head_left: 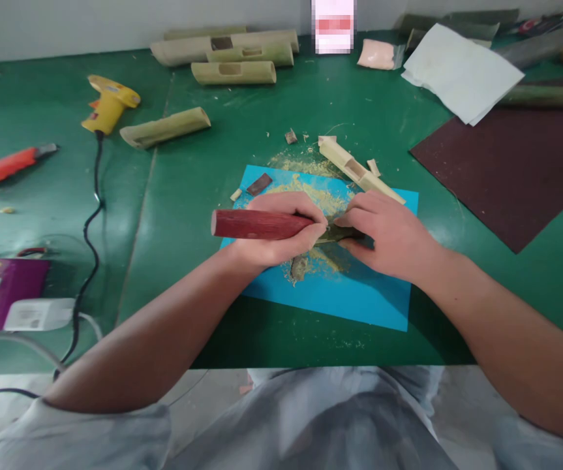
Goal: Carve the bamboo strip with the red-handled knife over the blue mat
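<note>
My left hand (281, 225) is closed around a tool with a thick red wooden handle (261, 224). The handle points left, and the tool's working end is hidden by my fingers. Close against it, my right hand (383, 228) grips a small greenish bamboo piece (334, 233), mostly covered by the fingers. Both hands are over a blue sheet (330, 307) strewn with pale shavings (327, 192). A light bamboo strip with a rectangular opening (359, 171) lies slanted just beyond my right hand. Below my left hand is a greyish chip (299, 267); a dark flat piece (259, 184) lies above it.
Several bamboo tubes (235, 72) lie along the wall. On the left are a yellow glue gun (109, 104), its black cord, a red utility knife (7, 168) and a purple power strip (12, 287). White paper (462, 72) overlaps a dark brown sheet (511, 170) at right.
</note>
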The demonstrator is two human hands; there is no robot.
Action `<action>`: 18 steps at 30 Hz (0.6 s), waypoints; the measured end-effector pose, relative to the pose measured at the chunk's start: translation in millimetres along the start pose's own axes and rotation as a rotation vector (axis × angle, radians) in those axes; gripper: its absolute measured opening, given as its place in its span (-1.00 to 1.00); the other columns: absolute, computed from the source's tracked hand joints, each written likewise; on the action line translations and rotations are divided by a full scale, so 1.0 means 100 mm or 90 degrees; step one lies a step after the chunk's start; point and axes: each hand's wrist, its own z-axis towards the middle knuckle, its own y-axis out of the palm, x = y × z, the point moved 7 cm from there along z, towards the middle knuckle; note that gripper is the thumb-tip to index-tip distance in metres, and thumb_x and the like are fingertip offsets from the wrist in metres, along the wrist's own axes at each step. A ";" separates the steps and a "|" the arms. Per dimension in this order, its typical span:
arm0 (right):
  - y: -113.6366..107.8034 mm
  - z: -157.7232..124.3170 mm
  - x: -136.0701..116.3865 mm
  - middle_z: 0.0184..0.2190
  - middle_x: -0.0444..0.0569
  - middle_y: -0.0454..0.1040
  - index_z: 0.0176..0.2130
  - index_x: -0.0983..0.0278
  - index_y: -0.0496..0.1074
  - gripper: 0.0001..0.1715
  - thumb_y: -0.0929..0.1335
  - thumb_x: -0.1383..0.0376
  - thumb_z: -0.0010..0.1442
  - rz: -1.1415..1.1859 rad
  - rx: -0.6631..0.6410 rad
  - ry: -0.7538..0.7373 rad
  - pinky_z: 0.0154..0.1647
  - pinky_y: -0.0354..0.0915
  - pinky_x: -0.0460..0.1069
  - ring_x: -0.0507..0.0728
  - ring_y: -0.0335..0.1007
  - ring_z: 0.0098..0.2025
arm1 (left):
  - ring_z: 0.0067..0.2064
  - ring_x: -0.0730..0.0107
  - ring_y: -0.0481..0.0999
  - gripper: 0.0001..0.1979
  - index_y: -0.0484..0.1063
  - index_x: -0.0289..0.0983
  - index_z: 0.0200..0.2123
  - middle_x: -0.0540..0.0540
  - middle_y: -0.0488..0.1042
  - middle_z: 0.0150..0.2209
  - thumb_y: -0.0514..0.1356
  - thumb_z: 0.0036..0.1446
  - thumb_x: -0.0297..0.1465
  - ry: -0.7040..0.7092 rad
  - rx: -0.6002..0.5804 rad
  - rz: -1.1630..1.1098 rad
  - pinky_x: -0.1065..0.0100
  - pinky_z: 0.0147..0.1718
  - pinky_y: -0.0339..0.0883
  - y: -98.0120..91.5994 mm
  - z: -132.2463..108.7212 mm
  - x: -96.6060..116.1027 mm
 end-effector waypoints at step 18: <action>0.00 0.00 0.00 -0.27 0.07 0.46 -0.15 0.31 0.54 -0.79 0.35 0.28 0.28 -0.007 0.007 -0.015 -0.19 0.20 0.12 0.25 0.33 -0.17 | -0.38 0.34 0.59 -0.86 0.56 -0.18 -0.39 -0.01 0.62 -0.39 0.25 0.20 -0.31 -0.038 -0.007 0.017 0.29 -0.31 0.49 0.00 -0.01 0.00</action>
